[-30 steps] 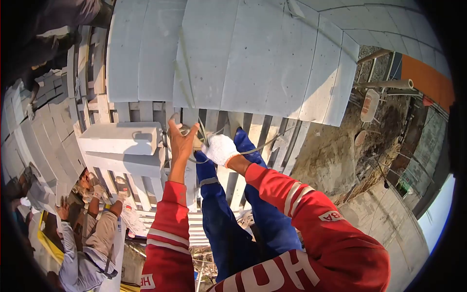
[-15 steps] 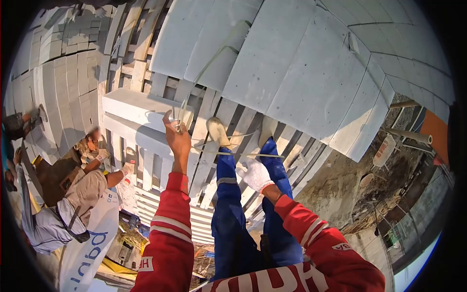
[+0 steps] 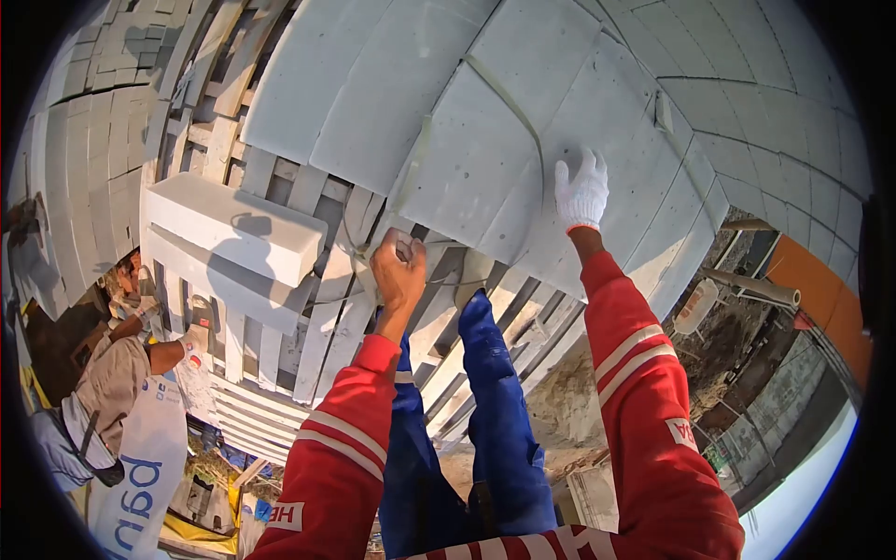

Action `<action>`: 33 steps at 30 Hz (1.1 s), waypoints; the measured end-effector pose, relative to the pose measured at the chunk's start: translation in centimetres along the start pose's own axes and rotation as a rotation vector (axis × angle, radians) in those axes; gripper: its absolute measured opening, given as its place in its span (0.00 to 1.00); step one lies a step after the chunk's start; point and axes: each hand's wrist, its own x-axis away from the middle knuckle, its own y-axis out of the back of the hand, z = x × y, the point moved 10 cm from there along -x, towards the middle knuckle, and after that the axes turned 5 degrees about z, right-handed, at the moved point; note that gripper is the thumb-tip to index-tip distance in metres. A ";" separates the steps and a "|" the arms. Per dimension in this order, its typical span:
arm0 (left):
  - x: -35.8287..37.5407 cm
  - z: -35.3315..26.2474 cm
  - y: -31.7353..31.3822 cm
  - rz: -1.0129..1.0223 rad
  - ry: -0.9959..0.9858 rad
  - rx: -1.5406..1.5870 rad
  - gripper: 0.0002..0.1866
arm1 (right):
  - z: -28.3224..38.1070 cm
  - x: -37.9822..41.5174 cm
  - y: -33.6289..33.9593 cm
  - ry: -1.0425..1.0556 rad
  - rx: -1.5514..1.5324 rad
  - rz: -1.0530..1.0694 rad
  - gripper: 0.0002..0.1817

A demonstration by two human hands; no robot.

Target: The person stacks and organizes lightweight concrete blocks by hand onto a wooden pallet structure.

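Note:
My bare left hand is closed with its fingers curled, over the slatted pallet at the near edge of large pale grey blocks. A thin pale strap runs down the block face to this hand; the grip itself is partly hidden by the fingers. My right hand, in a white knit glove, reaches out over the blocks with fingers extended and holds nothing. Another length of strap curves across the blocks just left of the glove.
Pale slats of the pallet with gaps lie under my feet. A long block rests on them at left. A co-worker crouches at lower left beside stacked blocks. A pipe and dirt ground lie at right.
My right hand has gone from beside my legs up and forward over the blocks, its fingers now extended. My left hand has shifted right, and the strap across my legs is gone from there.

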 end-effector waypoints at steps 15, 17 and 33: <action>-2.8 15.8 -12.4 -0.196 0.753 1.285 0.29 | 0.5 -5.7 -3.4 0.085 0.131 -0.110 0.30; -6.7 15.3 -12.8 -0.049 0.460 1.371 0.31 | 0.1 -5.9 -3.8 0.078 0.104 -0.091 0.31; -6.6 5.6 -9.5 -0.113 0.340 1.605 0.33 | -0.6 -6.9 -3.4 0.060 -0.009 -0.031 0.33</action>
